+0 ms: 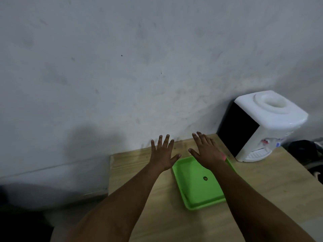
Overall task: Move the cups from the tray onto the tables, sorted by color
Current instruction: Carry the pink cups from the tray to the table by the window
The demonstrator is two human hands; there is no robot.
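Observation:
A green tray point(197, 193) lies on a wooden table point(157, 215). Its visible floor holds no cup, only a small dark round mark point(205, 178). My left hand point(163, 154) hovers with fingers spread, above the table just left of the tray's far corner. My right hand point(207, 151) is stretched out flat over the tray's far end, fingers spread. A small pink-red thing point(223, 156) peeks out from under its right edge; what it is I cannot tell. Neither hand holds anything.
A white water dispenser point(264, 126) with a black side stands at the table's far right against the wall. A dark bundle point(304, 151) lies right of it. A grey surface point(52, 189) sits lower at left, beyond the table's left edge.

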